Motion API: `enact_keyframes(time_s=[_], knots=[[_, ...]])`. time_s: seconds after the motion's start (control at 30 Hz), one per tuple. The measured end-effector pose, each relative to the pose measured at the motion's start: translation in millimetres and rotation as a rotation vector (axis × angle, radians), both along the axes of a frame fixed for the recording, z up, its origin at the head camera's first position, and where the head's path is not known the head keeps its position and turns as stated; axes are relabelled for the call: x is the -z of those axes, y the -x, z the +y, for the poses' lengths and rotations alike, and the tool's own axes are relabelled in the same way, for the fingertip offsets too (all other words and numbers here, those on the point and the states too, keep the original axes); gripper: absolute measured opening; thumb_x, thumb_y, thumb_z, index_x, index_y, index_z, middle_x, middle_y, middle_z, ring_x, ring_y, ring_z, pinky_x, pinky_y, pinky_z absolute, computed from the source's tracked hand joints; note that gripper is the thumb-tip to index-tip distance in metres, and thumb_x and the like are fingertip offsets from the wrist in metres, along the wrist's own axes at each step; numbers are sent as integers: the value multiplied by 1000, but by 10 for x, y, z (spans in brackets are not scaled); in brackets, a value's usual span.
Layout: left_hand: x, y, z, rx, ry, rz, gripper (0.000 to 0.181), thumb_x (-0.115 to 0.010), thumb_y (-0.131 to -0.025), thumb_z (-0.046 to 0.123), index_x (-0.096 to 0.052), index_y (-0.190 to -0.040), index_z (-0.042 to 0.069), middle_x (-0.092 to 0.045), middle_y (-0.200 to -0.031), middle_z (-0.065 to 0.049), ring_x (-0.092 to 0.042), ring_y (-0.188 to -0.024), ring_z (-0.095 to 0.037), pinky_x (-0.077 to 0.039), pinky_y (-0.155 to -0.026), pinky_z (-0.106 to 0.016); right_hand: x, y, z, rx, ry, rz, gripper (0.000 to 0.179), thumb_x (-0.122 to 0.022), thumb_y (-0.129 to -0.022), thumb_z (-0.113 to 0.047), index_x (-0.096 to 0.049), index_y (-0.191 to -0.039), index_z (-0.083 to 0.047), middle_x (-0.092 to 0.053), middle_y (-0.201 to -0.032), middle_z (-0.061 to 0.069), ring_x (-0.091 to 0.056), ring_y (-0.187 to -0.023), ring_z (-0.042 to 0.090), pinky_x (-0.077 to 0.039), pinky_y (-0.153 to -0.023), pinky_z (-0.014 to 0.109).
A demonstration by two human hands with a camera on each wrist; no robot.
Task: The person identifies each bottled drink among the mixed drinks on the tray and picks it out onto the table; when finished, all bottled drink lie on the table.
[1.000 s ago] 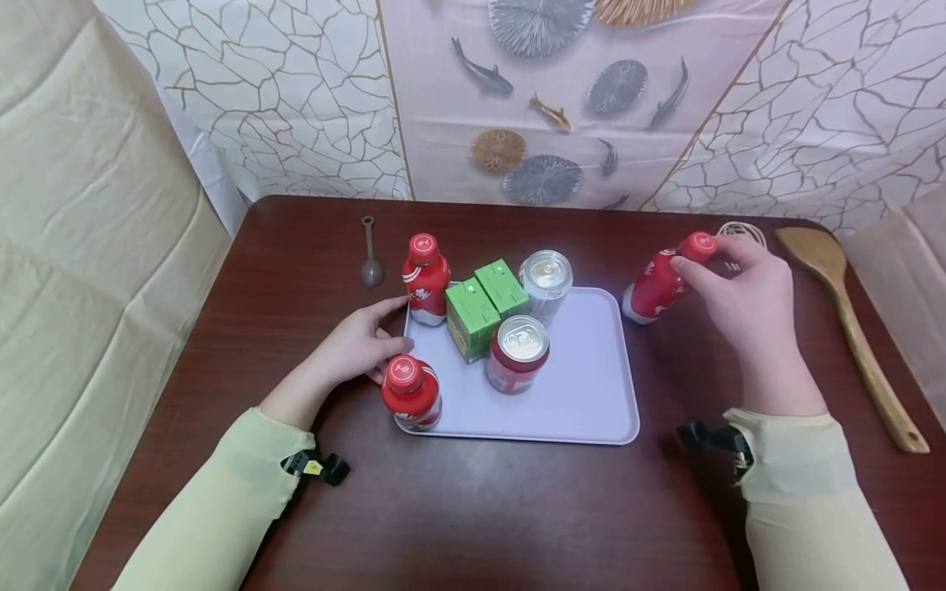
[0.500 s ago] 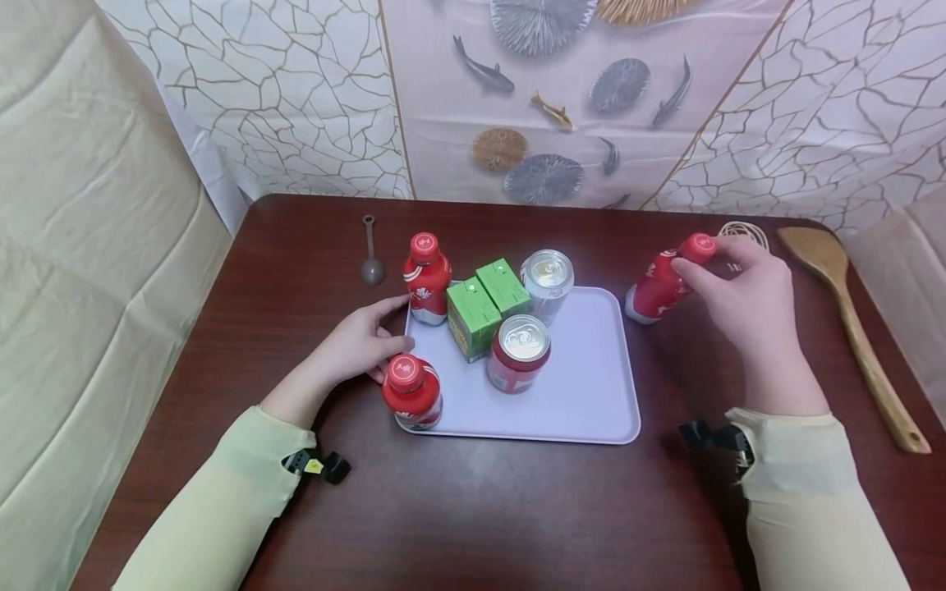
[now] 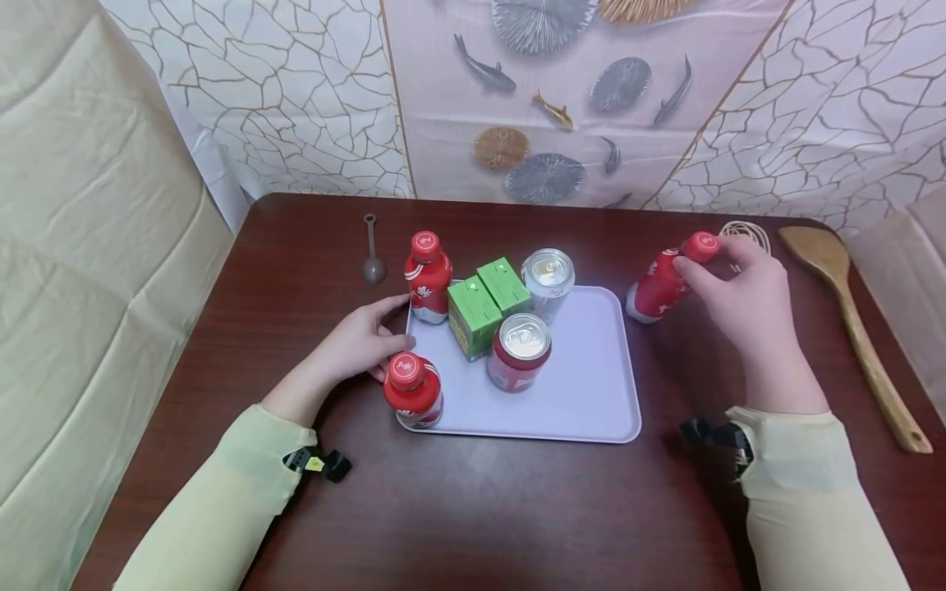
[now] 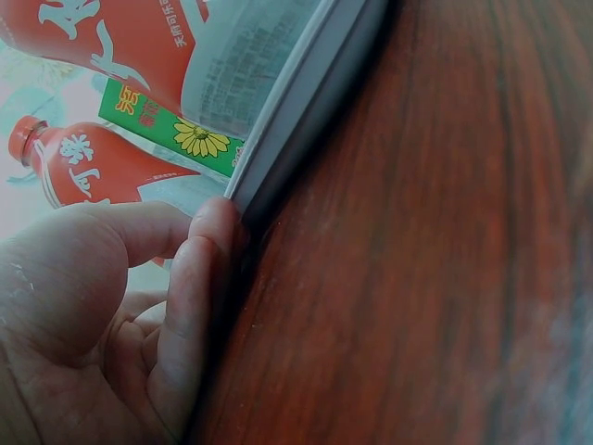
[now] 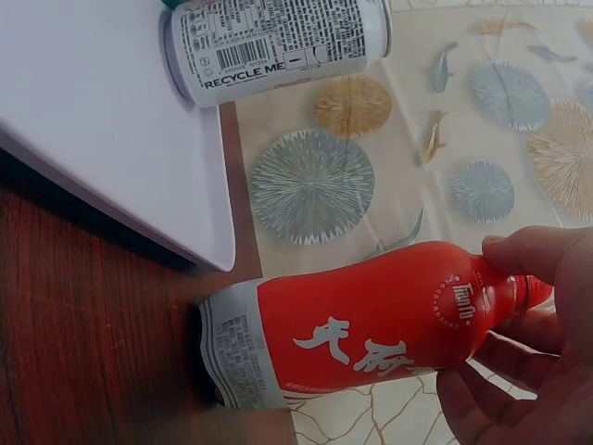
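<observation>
My left hand [image 3: 367, 341] pinches the left rim of a pale lilac tray [image 3: 584, 369], thumb and fingers meeting at its edge in the left wrist view. My right hand [image 3: 752, 304] grips a red-capped drink bottle [image 3: 660, 283] around its neck, right of the tray. Its base is at or near the tabletop in the right wrist view; contact is unclear. Standing on the tray are a red bottle [image 3: 428, 283] at back left, another bottle [image 3: 413, 398] at front left, two green drink cartons [image 3: 473, 308], a white can [image 3: 548, 283] and a red can [image 3: 520, 353].
A dark spoon [image 3: 373, 264] lies behind the tray on the left of the brown table [image 3: 473, 517]. At the right edge lies a wooden spatula [image 3: 850, 300]. Partly behind my right hand is a pale wire-like coil [image 3: 748, 232]. Patterned cloth [image 3: 296, 98] hangs behind the table.
The whole view has shifted very slightly. Both hands keep their places, the right one on its bottle and the left on the tray rim.
</observation>
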State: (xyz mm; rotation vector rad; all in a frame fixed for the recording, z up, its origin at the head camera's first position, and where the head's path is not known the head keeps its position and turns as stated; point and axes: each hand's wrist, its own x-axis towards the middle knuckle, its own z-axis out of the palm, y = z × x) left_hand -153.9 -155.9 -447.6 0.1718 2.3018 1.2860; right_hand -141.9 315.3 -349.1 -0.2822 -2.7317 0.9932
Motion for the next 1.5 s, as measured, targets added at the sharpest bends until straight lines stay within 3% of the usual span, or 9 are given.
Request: enact_keyframes(time_s=[0.2, 0.37, 0.43, 0.6, 0.67, 0.83, 1.0, 1.2, 1.5], knots=[[13, -1, -15, -5, -13, -9, 79, -75, -93, 27, -35, -161, 21, -71, -79, -11, -69, -60, -26, -62, -57, -35, 13, 14, -16, -16, -1, 12, 57, -71, -94, -43, -62, -138, -8, -62, -127, 14, -53, -103, 13, -43, -73, 16], [-3, -13, -14, -7, -23, -11, 78, -75, -93, 26, -36, -161, 21, -71, -79, -12, -69, -59, -27, -61, -56, -36, -14, -3, -53, -3, 24, 61, 55, -72, -94, -39, -60, -142, -14, -60, -129, 8, -52, -102, 6, -43, -75, 12], [-8, -12, -20, -5, -21, -10, 78, -75, -93, 26, -36, -161, 20, -71, -79, -12, -69, -59, -27, -61, -56, -36, -42, -18, -82, 3, 31, 94, 55, -73, -93, -35, -60, -143, -16, -58, -131, 6, -49, -106, 1, -47, -82, 9], [-10, -10, -33, -3, -10, -12, 79, -76, -93, 27, -35, -161, 20, -70, -79, -12, -69, -60, -27, -62, -57, -35, -121, -64, -188, -29, 4, 289, 52, -77, -89, -21, -64, -138, -14, -60, -134, 9, -42, -116, -2, -40, -102, 20], [-19, -15, -32, -3, -7, -11, 79, -75, -93, 27, -35, -161, 20, -70, -79, -12, -69, -59, -26, -62, -57, -36, -152, -98, -241, -61, -18, 384, 50, -78, -86, -16, -66, -135, -10, -62, -134, 12, -43, -117, 0, -37, -101, 26], [-52, -16, -37, -2, -7, -8, 79, -75, -93, 26, -35, -161, 18, -70, -78, -11, -69, -59, -26, -61, -57, -35, -239, -202, -424, -168, -33, 515, 46, -78, -84, -3, -68, -129, -3, -65, -126, 19, -49, -118, 2, -37, -101, 16], [-67, -8, -41, -5, -16, -3, 78, -75, -94, 26, -35, -161, 19, -70, -78, -11, -69, -59, -26, -61, -57, -35, -234, -267, -634, -308, -47, 541, 41, -79, -81, 4, -72, -121, -1, -69, -116, 19, -54, -107, 11, -37, -93, 12], [-36, -21, -36, -11, -25, -3, 78, -75, -93, 26, -36, -160, 19, -71, -79, -11, -69, -60, -26, -62, -57, -35, -147, -358, -852, -494, -87, 486, 38, -81, -82, 1, -74, -118, -6, -73, -112, 10, -60, -97, 18, -40, -80, 12], [-9, -30, -3, -9, -40, -3, 77, -75, -94, 26, -37, -160, 20, -71, -78, -11, -70, -59, -26, -62, -56, -37, 7, -429, -1111, -694, 41, 450, 40, -82, -78, 4, -75, -116, -6, -73, -111, 8, -64, -106, 20, -45, -97, 13]])
